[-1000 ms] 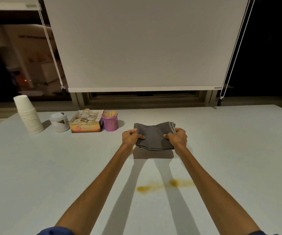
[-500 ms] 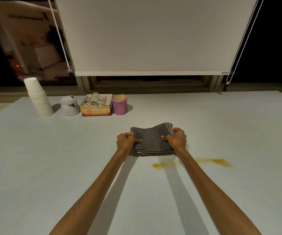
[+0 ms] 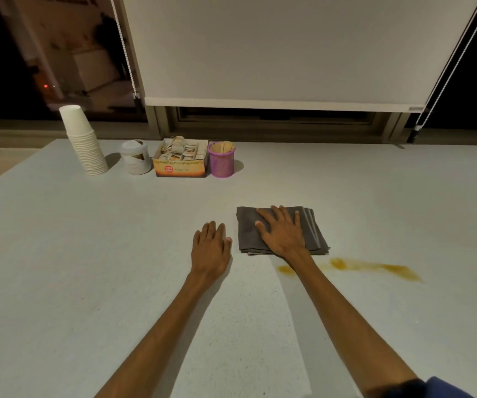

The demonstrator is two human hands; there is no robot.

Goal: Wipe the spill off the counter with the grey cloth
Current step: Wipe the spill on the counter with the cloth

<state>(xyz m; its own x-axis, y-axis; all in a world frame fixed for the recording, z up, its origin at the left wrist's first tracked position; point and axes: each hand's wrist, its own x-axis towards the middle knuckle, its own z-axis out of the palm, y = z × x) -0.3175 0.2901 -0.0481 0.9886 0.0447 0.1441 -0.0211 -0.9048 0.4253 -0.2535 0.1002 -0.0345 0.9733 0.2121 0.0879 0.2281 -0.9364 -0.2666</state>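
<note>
Right now the right hand point(image 3: 281, 232) lies flat and open on the folded grey cloth point(image 3: 281, 229), fingers spread, pressing down and not pinching it. The left hand point(image 3: 211, 248) is open too, palm down on the pale bench point(image 3: 88, 268) just beside the cloth, holding nothing.

The cloth sits on the bench just behind the long orange-brown spill point(image 3: 352, 267), very close but seemingly not on it yet. To wipe well, I think the hand should keep its palm flat, press evenly, and pull the cloth toward the body and then to the right, along the wet streak, so no bit gets missed.

The cloth is a nearly square pad, tilted a little, its layered edges facing right. The spill's long way runs left to right.
</note>
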